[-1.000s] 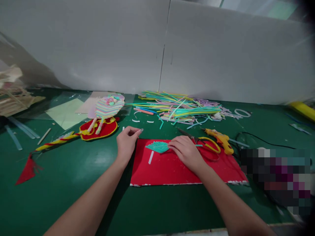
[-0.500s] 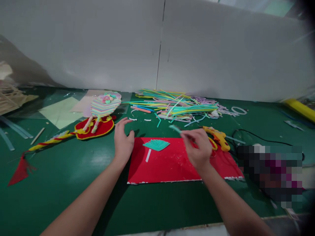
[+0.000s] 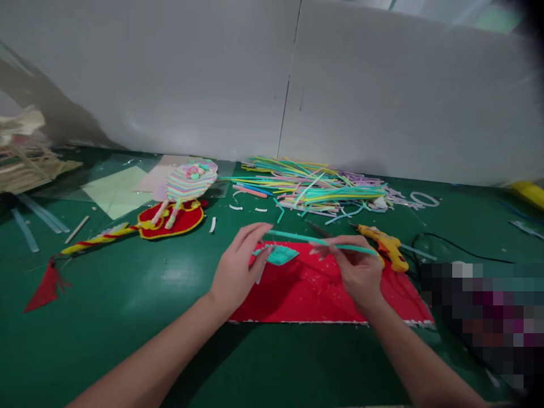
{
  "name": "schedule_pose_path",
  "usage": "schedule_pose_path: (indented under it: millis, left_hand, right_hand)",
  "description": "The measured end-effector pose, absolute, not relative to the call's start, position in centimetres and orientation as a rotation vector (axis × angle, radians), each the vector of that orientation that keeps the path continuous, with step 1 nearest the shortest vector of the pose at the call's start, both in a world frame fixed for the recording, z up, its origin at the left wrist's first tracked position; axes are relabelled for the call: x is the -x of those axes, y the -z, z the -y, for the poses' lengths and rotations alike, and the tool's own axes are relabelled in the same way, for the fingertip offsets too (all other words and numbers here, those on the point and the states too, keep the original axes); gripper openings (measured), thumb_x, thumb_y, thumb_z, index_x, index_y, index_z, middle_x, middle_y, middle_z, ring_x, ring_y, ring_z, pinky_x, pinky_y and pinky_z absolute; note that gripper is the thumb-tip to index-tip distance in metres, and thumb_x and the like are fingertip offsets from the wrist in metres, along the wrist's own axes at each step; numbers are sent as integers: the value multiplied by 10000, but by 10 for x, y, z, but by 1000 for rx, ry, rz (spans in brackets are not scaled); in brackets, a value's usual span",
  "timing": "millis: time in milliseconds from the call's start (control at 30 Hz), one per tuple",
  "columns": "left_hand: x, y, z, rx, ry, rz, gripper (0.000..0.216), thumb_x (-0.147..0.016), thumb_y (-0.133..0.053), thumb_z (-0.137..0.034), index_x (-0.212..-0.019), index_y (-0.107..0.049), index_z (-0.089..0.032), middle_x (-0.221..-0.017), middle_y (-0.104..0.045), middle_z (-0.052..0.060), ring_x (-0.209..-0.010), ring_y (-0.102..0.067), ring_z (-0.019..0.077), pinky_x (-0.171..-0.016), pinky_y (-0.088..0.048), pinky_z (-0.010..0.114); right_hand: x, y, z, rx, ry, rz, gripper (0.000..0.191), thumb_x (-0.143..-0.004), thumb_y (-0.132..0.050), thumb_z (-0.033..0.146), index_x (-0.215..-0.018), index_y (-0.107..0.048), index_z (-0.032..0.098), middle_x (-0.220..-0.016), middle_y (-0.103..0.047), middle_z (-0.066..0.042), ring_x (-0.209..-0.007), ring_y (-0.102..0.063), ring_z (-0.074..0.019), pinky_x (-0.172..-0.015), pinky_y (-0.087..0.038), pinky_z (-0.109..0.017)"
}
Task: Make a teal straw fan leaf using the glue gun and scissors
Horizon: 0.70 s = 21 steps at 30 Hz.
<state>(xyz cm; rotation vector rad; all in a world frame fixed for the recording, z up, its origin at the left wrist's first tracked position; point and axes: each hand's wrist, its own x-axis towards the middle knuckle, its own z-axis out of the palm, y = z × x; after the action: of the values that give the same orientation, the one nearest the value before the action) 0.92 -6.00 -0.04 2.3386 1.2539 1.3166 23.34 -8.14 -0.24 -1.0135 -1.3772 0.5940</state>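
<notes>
Head view: turquoise strip (image 3: 297, 237) runs crosswise; right end lower

A green table (image 3: 127, 294) carries everything here. A red board (image 3: 297, 294) lies flat near the front. Behind it, a loose pile of coloured strips (image 3: 314, 181) spreads towards the grey wall, with a white ring (image 3: 425, 199) just to its right. A red fan (image 3: 189, 225) with yellow trim rests on the left, near a thin stick (image 3: 77, 229) and some blue strips (image 3: 42, 214). A black cord (image 3: 463, 242) curves across the right.
</notes>
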Motion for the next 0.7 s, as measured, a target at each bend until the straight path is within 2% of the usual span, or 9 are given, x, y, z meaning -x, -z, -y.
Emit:
schedule_pose_path:
  millis: [100,200,267,333,400,433,567,633,700]
  left_hand:
    - [-7,2,69,-2612,-1161,-1093,272,-942,-455,-214,-1203,-528,-190,-1222,-590,93,-1079,-590,183,-878,-509,310]
    - [-1,8,68,-2725,-1075,-971,204,-955,-421,-193,-1055,-596,-162,-1007,-674,60,-883,-638,151,-759,-526,264]
    - [4,11,65,-2793,-1045,-924,206,-958,-413,-188,-1008,-608,-145,-916,-681,52,-817,-629,147,-727,-514,260]
    - [7,10,62,-2888,-1028,-907,237,-967,-385,-191,-1000,-612,-129,-899,-681,61,-790,-616,154,-702,-495,270]
    - [9,7,59,-2986,-1005,-894,277,-977,-348,-185,-993,-617,-121,-889,-685,63,-753,-600,156,-662,-465,277]
    - [10,6,58,-3024,-988,-901,290,-979,-336,-179,-988,-620,-122,-887,-687,61,-735,-590,156,-640,-445,278]
    - [8,-1,58,-3128,-962,-964,294,-975,-338,-151,-961,-632,-129,-852,-687,47,-686,-554,154,-592,-360,288]
    - [7,-3,61,-3176,-961,-957,282,-969,-354,-136,-941,-635,-124,-831,-684,44,-691,-549,155,-600,-346,294]
    - [5,-4,63,-3213,-970,-930,256,-961,-381,-129,-927,-635,-116,-818,-683,43,-704,-553,157,-613,-347,299]
  right_hand:
    - [-238,8,93,1032,-606,1476,66,-814,-649,213,-872,-625,231,-813,-696,-19,-731,-694,-181,-649,-561,-318]
    - [-241,10,98,1081,-712,1537,39,-833,-629,231,-871,-621,231,-803,-695,-23,-732,-689,-172,-661,-561,-309]
    - [-244,8,96,1101,-791,1530,119,-832,-631,260,-946,-606,238,-848,-698,-29,-776,-687,-172,-690,-563,-312]
    - [-247,5,92,1105,-773,1486,295,-823,-640,284,-1105,-559,252,-1006,-682,-57,-919,-666,-192,-761,-557,-342]
    - [-250,-1,89,1164,-560,1447,430,-815,-647,287,-1220,-505,264,-1163,-622,-82,-1057,-609,-212,-838,-530,-380]
    - [-251,-6,89,1220,-395,1464,427,-812,-650,278,-1219,-520,266,-1186,-606,-83,-1089,-585,-221,-872,-510,-398]
    - [-240,-24,97,1385,260,1798,209,-804,-660,213,-1009,-670,255,-1111,-647,-65,-1049,-584,-238,-979,-398,-454]
    - [-225,-30,102,1382,365,1959,197,-819,-647,202,-1011,-673,238,-1107,-659,-65,-1019,-597,-230,-1006,-352,-459]
    - [-210,-30,104,1357,294,2059,169,-847,-622,227,-1010,-664,216,-1048,-677,-59,-974,-610,-205,-1010,-337,-440]
